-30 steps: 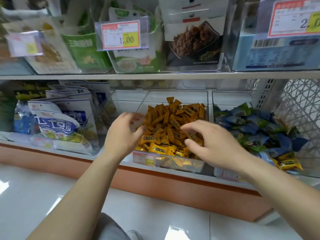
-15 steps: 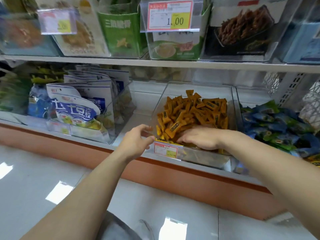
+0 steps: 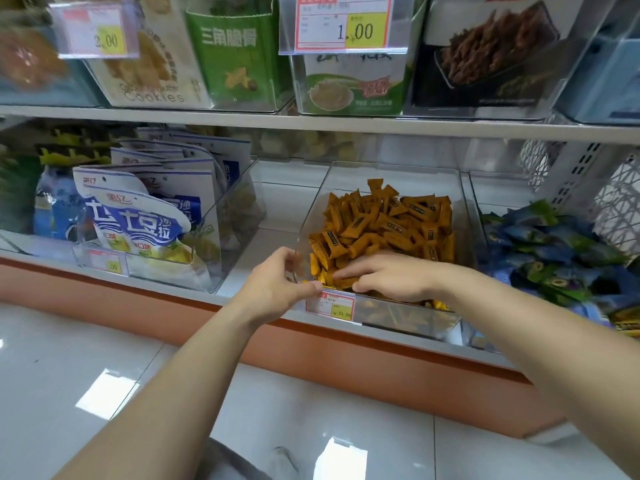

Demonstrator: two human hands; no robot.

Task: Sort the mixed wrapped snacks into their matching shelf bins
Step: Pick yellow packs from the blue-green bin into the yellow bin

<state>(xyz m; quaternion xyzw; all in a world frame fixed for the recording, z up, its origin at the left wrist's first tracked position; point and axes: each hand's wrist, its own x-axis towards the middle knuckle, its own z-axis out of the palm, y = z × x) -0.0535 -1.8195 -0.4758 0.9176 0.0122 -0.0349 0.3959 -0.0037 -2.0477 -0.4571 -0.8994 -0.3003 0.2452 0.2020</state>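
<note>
Left hand (image 3: 277, 285) grips the bin (image 3: 391, 172) corner; right hand (image 3: 391, 277) lies flat, fingers straight, on the orange snacks (image 3: 381, 220).

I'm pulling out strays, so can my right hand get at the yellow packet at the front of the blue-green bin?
Probably yes. The right hand rests open on the orange candies in the neighbouring bin, and the yellow packet lies uncovered on top at the open front of the blue-green bin.

Shop, price tags (image 3: 344, 24), stocked snack shelves (image 3: 311, 124)
</note>
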